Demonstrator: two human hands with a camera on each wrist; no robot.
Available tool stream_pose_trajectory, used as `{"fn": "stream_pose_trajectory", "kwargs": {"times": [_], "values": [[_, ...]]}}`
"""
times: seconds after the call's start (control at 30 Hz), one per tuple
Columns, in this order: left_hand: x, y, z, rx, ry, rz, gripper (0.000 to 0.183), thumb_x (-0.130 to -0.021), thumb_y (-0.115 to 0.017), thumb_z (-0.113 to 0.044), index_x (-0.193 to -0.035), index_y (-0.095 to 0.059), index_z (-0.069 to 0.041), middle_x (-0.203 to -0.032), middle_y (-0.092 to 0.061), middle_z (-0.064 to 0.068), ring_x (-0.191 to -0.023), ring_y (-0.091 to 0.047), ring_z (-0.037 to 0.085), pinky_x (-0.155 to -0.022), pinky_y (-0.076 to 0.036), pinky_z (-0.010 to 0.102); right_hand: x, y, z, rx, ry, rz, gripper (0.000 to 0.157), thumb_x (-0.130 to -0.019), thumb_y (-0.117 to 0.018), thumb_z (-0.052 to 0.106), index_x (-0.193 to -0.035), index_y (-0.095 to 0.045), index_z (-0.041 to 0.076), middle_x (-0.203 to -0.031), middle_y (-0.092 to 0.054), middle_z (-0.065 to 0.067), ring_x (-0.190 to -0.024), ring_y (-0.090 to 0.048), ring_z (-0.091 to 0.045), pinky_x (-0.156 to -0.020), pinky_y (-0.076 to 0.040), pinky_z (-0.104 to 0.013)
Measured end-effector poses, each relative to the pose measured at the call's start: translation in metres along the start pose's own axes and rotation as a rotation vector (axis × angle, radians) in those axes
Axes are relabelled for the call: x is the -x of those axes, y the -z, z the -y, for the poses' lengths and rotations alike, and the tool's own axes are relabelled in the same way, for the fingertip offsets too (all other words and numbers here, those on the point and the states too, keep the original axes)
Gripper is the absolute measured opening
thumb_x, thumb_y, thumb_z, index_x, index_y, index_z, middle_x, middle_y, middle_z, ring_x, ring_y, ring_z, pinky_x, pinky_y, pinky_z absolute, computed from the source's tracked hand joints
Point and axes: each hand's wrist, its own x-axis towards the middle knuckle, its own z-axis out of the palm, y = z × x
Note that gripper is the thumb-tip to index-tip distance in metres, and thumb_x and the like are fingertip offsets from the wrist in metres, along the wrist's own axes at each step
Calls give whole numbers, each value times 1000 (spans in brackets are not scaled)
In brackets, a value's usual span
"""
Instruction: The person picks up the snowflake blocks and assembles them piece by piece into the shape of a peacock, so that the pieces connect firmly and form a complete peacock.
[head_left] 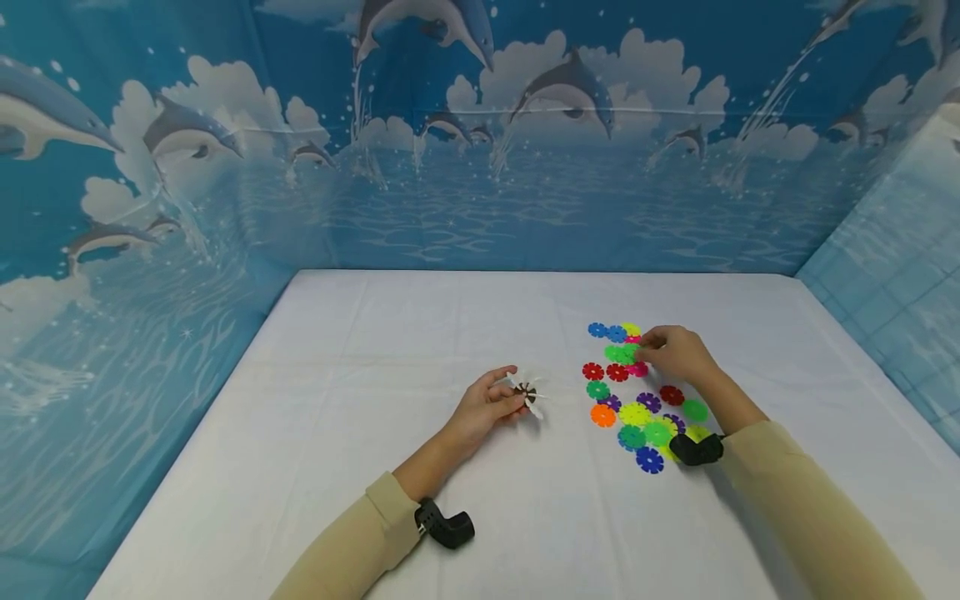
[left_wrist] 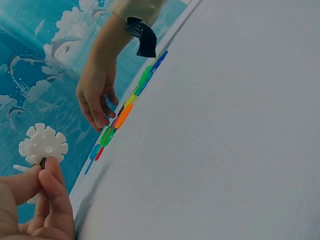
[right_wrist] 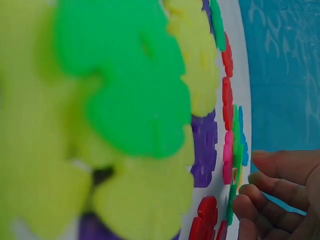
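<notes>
My left hand (head_left: 483, 408) pinches a small assembly of white flower-shaped plastic discs (left_wrist: 44, 144) joined to a dark brown disc (head_left: 527, 392), held above the white table. In the left wrist view, the thumb and forefinger (left_wrist: 51, 175) meet on the brown part. On the right, my right hand (head_left: 677, 354) reaches over the far part of a spread of coloured notched discs. Its loosely bent fingertips are at a green disc (head_left: 624, 354) and a pink disc (head_left: 638, 369); contact is unclear. No disc shows between thumb and fingers in the right wrist view (right_wrist: 280, 187).
Red (head_left: 593, 372), orange (head_left: 603, 416), blue (head_left: 649, 460), yellow (head_left: 635, 414) and purple discs (head_left: 648, 402) lie flat, some overlapping, on the white tablecloth (head_left: 420, 333). A dolphin-print curtain (head_left: 465, 200) borders the table's back and sides. Each wrist wears a black camera mount (head_left: 448, 525).
</notes>
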Motion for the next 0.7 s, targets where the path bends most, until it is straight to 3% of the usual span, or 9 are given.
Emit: {"fn": "stream_pose_trajectory", "kwargs": {"times": [0.07,0.17,0.33,0.43,0.7], "values": [[0,1,0,18,25,-18,59,-97,-53,6,-147,-22,12,-86,-65,-3,-80,-66,7,-71,-51,18,-5,1,0,25,1,16,43,-92,-66,25,-118,-59,-9,-109,-58,-27,-95,-53,-38,-80,-51,-47],[-1,3,-2,78,61,-27,51,-97,-51,7,-142,-28,17,-88,-66,-3,-82,-66,6,-71,-50,16,-11,1,-2,42,5,34,44,-92,-68,26,-118,-59,-9,-107,-57,-27,-92,-52,-37,-77,-50,-45],[-2,4,-4,184,79,-35,22,-95,-51,10,-115,-50,1,-89,-67,0,-81,-67,8,-68,-51,17,-14,1,-2,28,-4,52,43,-89,-71,24,-113,-57,-9,-99,-57,-22,-87,-50,-33,-73,-49,-40],[-1,5,-4,211,73,-45,21,-93,-53,11,-105,-49,-7,-91,-67,2,-81,-67,10,-68,-51,19,-15,1,-2,8,-5,59,42,-87,-74,22,-107,-53,-8,-96,-55,-20,-85,-49,-31,-71,-48,-37],[0,6,-4,228,76,-43,25,-90,-53,14,-95,-43,-7,-90,-64,7,-82,-67,13,-71,-51,22,-6,-6,2,-114,9,28,38,-91,-71,20,-109,-49,-6,-93,-52,-15,-80,-52,-26,-67,-48,-30]]}}
